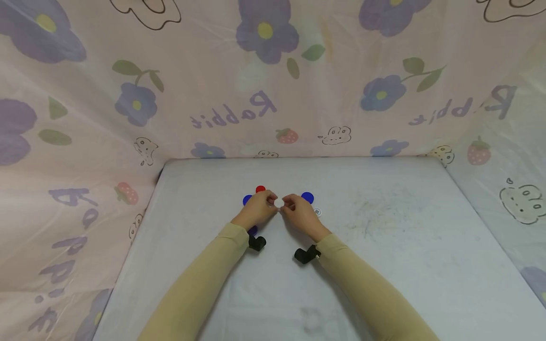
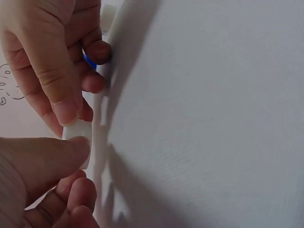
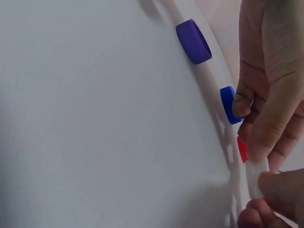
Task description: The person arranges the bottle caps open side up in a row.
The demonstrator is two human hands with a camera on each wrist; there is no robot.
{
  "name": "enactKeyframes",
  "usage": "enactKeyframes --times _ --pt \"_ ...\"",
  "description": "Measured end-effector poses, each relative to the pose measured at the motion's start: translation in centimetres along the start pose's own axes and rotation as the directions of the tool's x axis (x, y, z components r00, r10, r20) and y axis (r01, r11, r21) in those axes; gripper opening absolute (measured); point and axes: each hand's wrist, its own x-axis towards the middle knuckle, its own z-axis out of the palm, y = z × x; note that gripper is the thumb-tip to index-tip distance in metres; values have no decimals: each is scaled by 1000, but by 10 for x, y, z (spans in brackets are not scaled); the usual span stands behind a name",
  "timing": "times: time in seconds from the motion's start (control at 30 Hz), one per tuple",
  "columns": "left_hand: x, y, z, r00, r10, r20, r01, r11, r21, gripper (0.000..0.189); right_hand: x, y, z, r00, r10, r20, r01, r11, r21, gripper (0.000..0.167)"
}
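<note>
left grip (image 1: 258, 207): pinching | right grip (image 1: 299, 211): pinching, just beside | forearms (image 1: 200, 282): angled inward

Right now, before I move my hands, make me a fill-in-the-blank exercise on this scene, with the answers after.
The left hand and the right hand both hold one small piece coloured ____.
In the head view, the topmost cap is coloured ____.
From the right wrist, the leftmost cap is coloured ____.
The mirrored word on the back curtain is ____.

Missing words: white; red; purple; Rabbit.

Draped booth (image 1: 495, 61) (flower-print sheeting (image 1: 204, 71))
</note>
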Motion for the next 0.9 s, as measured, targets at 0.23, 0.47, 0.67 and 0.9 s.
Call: enactKeyframes --times 0.23,0.47,0.67,0.9 --pt "-12 1 -9 998 43 -46 -47 997 -68 35 -4 -6 -2 1000 -19 -9 20 999 49 30" --pt "-28 -3 -14 998 19 -54 -27 988 -151 35 -11 -11 -1 998 -58 -6 58 993 100 29" --pt "-36 -11 -14 999 13 -40 -20 986 -163 35 -15 -10 5 996 -93 0 93 988 122 26" --pt "-38 -13 -18 998 38 -45 -45 986 -161 33 -15 -11 8 993 -114 -8 114 985 131 25"
